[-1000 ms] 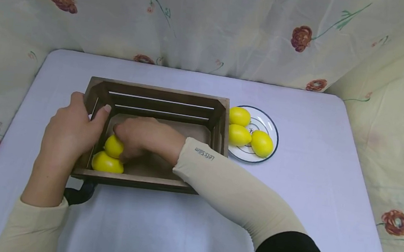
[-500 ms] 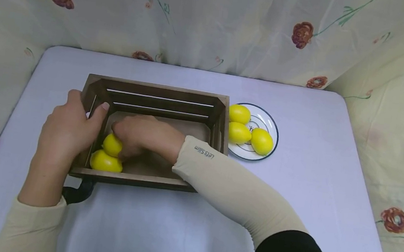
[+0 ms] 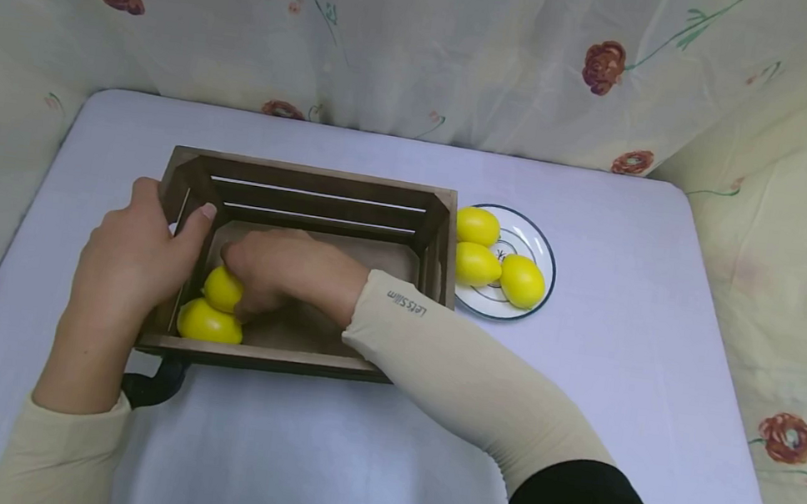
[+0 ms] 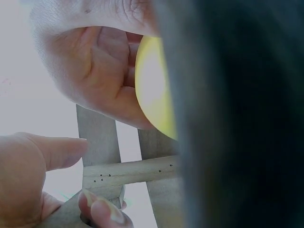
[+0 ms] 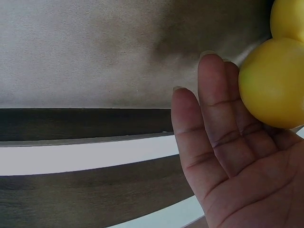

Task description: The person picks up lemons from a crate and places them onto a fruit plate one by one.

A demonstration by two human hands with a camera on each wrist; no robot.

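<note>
My left hand (image 3: 134, 257) grips the left end wall of a brown slatted wooden crate (image 3: 329, 180), with the thumb inside. Down in the crate's left part, my right hand (image 3: 291, 272) holds a yellow lemon (image 3: 223, 289). Its thumb is hidden in the head view. In the right wrist view, several fingers (image 5: 216, 114) lie along the lemon's side. A second lemon (image 3: 209, 321) touches the held one, in the crate's near left corner. The left wrist view shows the held lemon (image 4: 152, 85) against the right palm, partly covered by a dark blurred edge.
To the crate's right, a white plate (image 3: 495, 307) with a dark rim bears three more lemons (image 3: 523, 282). A white cloth covers the table (image 3: 622, 380). Flowered curtains (image 3: 430, 37) hang behind and at the sides. A black curved piece (image 3: 155, 383) sits by the left wrist.
The head view has shifted slightly, so the whole scene sits a little higher and further left. Both hands keep their places against the crate and the lemons.
</note>
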